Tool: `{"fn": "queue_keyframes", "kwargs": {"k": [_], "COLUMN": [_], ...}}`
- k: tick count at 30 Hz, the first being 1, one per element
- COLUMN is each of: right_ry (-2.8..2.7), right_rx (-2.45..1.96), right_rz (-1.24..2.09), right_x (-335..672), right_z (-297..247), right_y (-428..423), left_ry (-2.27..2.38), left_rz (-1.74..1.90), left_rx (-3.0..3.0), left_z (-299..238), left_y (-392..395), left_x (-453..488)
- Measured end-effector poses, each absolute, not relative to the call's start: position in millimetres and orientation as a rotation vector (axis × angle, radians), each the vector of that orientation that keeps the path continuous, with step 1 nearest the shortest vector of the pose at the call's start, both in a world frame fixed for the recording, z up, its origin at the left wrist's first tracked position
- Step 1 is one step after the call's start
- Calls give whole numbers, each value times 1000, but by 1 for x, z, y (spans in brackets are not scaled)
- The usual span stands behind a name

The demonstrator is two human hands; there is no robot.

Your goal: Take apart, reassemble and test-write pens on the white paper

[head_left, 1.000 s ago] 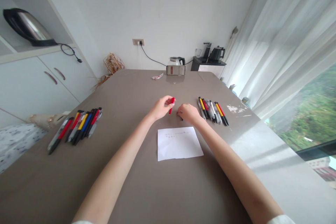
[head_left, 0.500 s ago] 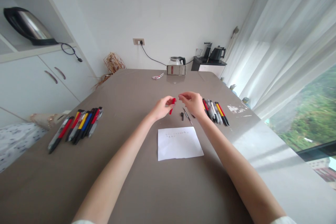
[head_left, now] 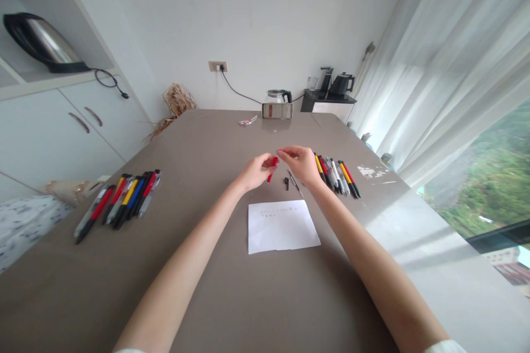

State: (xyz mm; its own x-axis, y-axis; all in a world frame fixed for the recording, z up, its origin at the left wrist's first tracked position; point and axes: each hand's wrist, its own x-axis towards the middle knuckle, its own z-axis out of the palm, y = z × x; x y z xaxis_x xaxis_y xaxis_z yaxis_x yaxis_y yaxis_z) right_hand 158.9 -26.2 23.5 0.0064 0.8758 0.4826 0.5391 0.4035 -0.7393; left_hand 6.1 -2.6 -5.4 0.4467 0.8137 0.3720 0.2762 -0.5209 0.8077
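Observation:
My left hand (head_left: 255, 171) is closed round a red pen barrel (head_left: 272, 169), holding it above the brown table (head_left: 215, 265). My right hand (head_left: 301, 164) is raised beside it, thumb and finger pinched together at the barrel's upper end; what they hold is too small to make out. Below the hands, a small black pen part (head_left: 286, 183) and a thin refill (head_left: 295, 183) lie on the table. A white sheet of paper (head_left: 282, 226) with a line of writing lies just nearer to me.
A row of several pens (head_left: 119, 202) lies at the left of the table, another row of pens (head_left: 336, 173) at the right by my right hand. A glass jug (head_left: 278, 103) and a wrapper (head_left: 248, 120) sit at the far edge. Curtains hang at the right.
My right hand rose from the table, leaving the black part and refill lying there, and brought its pinched fingers to the top of the red barrel. The left hand stayed put.

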Motion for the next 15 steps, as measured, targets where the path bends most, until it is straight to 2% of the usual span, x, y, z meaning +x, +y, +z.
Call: {"fn": "queue_keyframes", "kwargs": {"k": [15], "right_ry": [-1713], "right_rx": [-1283], "right_rz": [451], "right_x": [159], "right_z": [26], "right_y": [-28], "left_ry": [884], "left_rz": [1050], "left_rx": [1995], "left_z": [-6], "left_y": [-1], "left_x": [6]}}
